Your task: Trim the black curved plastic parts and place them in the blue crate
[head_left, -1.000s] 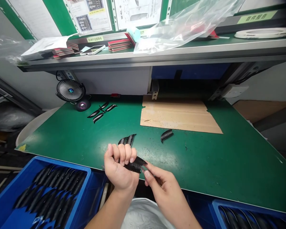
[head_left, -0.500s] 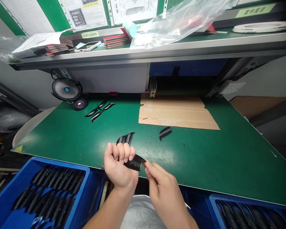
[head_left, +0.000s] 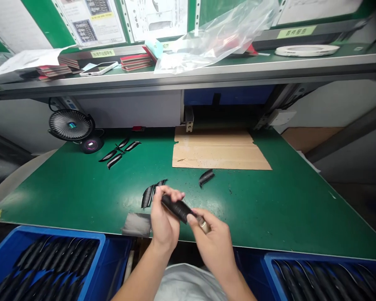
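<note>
Left hand (head_left: 164, 215) grips a black strip (head_left: 177, 208) — right hand (head_left: 211, 238) pinches its end, perhaps a metal piece (head_left: 203, 225).

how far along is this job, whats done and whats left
Probably done: seven curved black strips lying on the green bench mat. In hand: another curved black strip, held by the left hand, with the right hand at its end. Left: two blue plastic crates packed with black strips.
</note>
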`<act>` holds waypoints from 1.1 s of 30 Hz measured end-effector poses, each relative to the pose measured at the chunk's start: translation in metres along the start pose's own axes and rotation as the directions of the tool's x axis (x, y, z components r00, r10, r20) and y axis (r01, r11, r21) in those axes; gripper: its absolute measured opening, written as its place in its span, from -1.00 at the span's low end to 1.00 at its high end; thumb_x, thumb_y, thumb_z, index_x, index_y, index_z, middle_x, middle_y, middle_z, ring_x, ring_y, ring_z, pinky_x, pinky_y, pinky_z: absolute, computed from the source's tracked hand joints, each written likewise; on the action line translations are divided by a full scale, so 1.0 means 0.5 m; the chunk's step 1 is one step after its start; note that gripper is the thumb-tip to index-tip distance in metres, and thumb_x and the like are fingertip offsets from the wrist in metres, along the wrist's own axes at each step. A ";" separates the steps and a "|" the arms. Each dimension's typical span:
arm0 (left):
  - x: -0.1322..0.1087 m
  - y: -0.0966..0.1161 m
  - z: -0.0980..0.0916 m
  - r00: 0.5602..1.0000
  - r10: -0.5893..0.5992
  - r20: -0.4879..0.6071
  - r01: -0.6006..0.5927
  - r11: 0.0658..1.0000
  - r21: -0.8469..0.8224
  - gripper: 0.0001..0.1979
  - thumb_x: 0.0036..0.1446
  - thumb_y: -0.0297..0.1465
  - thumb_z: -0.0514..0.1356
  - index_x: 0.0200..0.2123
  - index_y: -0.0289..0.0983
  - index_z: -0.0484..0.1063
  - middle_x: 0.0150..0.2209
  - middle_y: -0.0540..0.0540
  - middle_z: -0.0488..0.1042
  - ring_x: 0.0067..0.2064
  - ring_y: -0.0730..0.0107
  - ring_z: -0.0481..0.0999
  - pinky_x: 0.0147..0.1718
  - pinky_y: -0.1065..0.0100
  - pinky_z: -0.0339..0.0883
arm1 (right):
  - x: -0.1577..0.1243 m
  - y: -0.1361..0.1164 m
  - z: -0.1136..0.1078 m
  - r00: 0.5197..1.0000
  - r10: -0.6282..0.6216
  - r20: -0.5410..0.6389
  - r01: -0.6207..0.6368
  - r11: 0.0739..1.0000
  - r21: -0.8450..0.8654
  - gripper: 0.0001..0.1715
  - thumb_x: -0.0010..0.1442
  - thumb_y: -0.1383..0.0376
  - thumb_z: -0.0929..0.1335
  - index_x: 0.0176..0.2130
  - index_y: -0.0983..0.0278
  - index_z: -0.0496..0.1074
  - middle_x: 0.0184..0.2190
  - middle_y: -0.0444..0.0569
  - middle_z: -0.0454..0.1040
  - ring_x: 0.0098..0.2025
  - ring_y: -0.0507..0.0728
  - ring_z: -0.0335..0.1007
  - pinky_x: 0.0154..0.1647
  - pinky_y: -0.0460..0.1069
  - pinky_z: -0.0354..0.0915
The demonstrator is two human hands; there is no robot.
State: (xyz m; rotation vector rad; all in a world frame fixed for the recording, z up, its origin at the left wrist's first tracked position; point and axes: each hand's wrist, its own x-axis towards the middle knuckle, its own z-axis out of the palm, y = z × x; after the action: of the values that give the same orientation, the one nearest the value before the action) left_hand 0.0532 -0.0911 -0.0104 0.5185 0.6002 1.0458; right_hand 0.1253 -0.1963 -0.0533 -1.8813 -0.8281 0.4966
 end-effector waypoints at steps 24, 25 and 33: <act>0.031 -0.051 -0.068 0.999 0.045 -0.009 -0.029 0.772 0.636 -0.44 -0.03 -0.12 0.36 0.00 -0.17 0.30 0.07 -0.21 0.35 0.20 0.08 0.29 0.08 0.15 0.24 | 0.229 0.052 -0.050 0.964 -0.177 0.198 0.239 0.904 -0.355 -0.72 0.31 0.30 0.28 -0.03 0.22 0.49 -0.18 -0.01 0.58 -0.16 0.14 0.49 -0.18 -0.05 0.34; 0.038 -0.039 -0.057 0.999 0.023 -0.023 -0.007 0.840 0.542 -0.51 -0.03 -0.17 0.38 -0.07 -0.18 0.33 0.01 -0.17 0.40 0.16 0.13 0.33 0.05 0.19 0.26 | 0.189 0.027 -0.032 0.947 -0.225 0.229 0.286 0.914 -0.288 -0.72 0.32 0.27 0.28 -0.02 0.19 0.48 -0.16 -0.04 0.57 -0.15 0.12 0.48 -0.15 -0.06 0.35; 0.057 0.078 0.001 0.992 0.066 -0.104 -0.097 0.937 -0.335 -0.65 -0.07 -0.47 0.14 -0.59 -0.22 -0.09 -0.65 0.16 -0.18 -0.65 0.58 -0.12 -0.64 0.47 0.03 | -0.023 -0.060 0.011 0.946 -0.305 0.105 0.277 0.935 0.223 -0.51 0.36 0.16 0.23 0.23 0.13 0.31 -0.08 0.08 0.45 -0.08 0.22 0.40 -0.10 0.08 0.36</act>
State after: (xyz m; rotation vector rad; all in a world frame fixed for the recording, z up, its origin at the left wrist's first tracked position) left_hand 0.0394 -0.0491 0.0098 0.1941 0.4671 1.2278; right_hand 0.1038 -0.1926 -0.0288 -1.5148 -1.0861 0.5088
